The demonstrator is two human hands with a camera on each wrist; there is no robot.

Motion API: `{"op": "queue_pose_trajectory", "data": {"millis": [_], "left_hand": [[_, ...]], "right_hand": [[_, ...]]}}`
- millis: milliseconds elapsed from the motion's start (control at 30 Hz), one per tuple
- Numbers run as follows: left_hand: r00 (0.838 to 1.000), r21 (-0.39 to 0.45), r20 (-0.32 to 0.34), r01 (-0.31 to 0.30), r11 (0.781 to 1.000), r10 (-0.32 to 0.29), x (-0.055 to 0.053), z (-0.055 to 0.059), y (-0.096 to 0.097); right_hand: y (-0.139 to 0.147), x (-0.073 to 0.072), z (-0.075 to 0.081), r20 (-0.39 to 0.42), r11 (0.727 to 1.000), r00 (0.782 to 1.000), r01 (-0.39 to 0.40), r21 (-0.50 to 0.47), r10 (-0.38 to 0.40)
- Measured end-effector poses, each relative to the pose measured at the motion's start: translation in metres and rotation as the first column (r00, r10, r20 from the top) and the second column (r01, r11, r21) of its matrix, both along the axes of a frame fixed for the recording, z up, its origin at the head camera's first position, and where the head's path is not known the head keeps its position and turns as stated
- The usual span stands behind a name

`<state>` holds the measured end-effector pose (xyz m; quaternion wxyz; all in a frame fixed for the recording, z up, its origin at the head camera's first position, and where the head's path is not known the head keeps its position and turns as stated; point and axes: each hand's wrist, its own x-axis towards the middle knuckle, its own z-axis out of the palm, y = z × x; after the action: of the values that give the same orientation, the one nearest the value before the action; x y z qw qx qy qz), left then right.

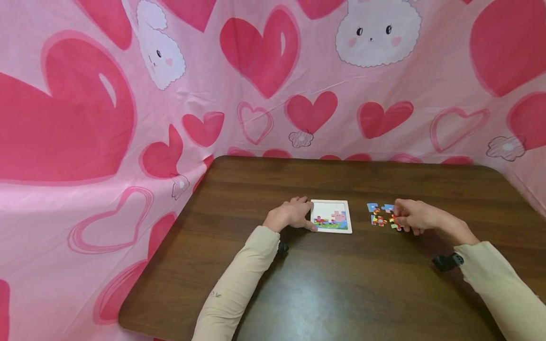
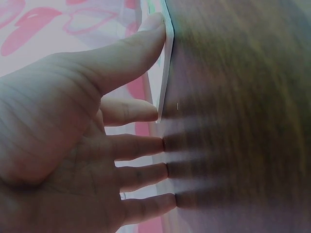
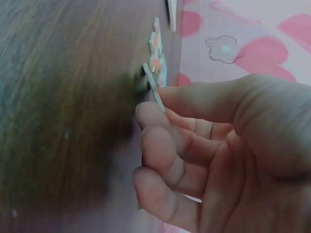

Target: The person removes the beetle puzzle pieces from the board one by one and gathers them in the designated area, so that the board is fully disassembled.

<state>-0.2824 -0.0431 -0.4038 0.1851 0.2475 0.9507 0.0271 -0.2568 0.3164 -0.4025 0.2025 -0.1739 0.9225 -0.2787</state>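
Observation:
A white-framed puzzle board (image 1: 350, 222) lies flat on the brown table, with a pink pig and green grass showing in its lower part and a bare white area above. My left hand (image 1: 293, 213) rests at the board's left side with fingers extended. In the left wrist view its thumb (image 2: 141, 46) lies on the frame and the other fingertips reach the table. To the right, my right hand (image 1: 415, 215) pinches a puzzle piece (image 3: 154, 90) between thumb and fingers, tilted up off the table. Several loose puzzle pieces (image 1: 378, 220) lie just left of it.
The wooden table (image 1: 341, 284) has a rounded edge on the left and at the back. A pink cloth (image 1: 264, 128) with hearts hangs behind and to the left. Dark wrist cameras (image 1: 448, 262) sit below both sleeves.

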Motion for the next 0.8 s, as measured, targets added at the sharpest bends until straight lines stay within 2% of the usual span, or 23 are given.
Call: {"op": "queue_pose_trajectory", "data": {"millis": [367, 800], "left_hand": [[1.0, 0.0, -0.005, -0.013, 1.0, 0.013, -0.001, 0.0, -0.002], [1.0, -0.006, -0.005, 0.0, 1.0, 0.0, -0.002, -0.002, 0.001]], "right_hand": [[0.0, -0.007, -0.006, -0.024, 0.999, 1.0, 0.007, 0.033, -0.007], [-0.021, -0.006, 0.01, -0.116, 0.999, 0.993, -0.022, 0.038, 0.026]]}}
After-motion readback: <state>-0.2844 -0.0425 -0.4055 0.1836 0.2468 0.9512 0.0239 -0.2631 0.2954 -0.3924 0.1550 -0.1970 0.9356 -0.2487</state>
